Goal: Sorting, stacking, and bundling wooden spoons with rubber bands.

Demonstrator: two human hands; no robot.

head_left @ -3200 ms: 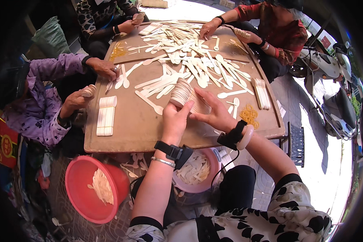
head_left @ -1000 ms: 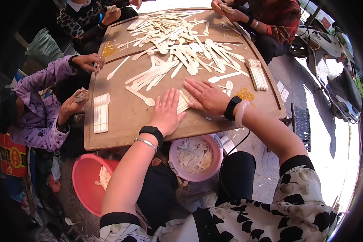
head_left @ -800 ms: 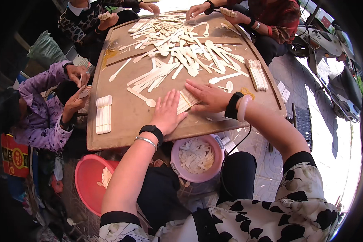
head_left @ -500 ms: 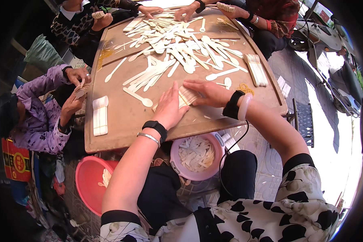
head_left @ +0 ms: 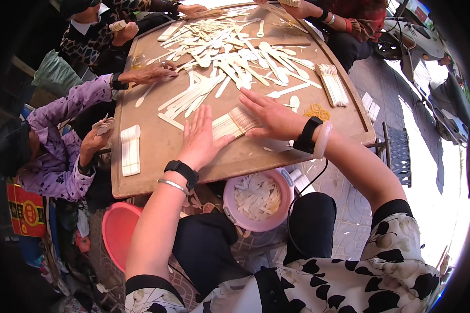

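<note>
A flat bundle of wooden spoons lies on the brown table between my hands, with a thin yellowish band across it. My left hand is open, fingers stretched out, its thumb at the bundle's left end. My right hand is also open over the right end, fingers stretched toward the loose pile. The spoons' bowl ends are hidden, probably under my hands. Just beyond my hands, a large heap of loose wooden spoons spreads over the table. Beside my right wrist sits a small heap of yellow rubber bands.
Finished-looking spoon bundles lie at the left and right edges. Below the table stand a pink bucket holding pale wooden pieces and a red basin. Several co-workers sit around; a purple-sleeved person's hand reaches over the table.
My hands have spread apart, the left moving left, uncovering more of the bundle. The purple-sleeved co-worker's hand has moved from their held spoons to the heap. A far co-worker's hand has drawn back.
</note>
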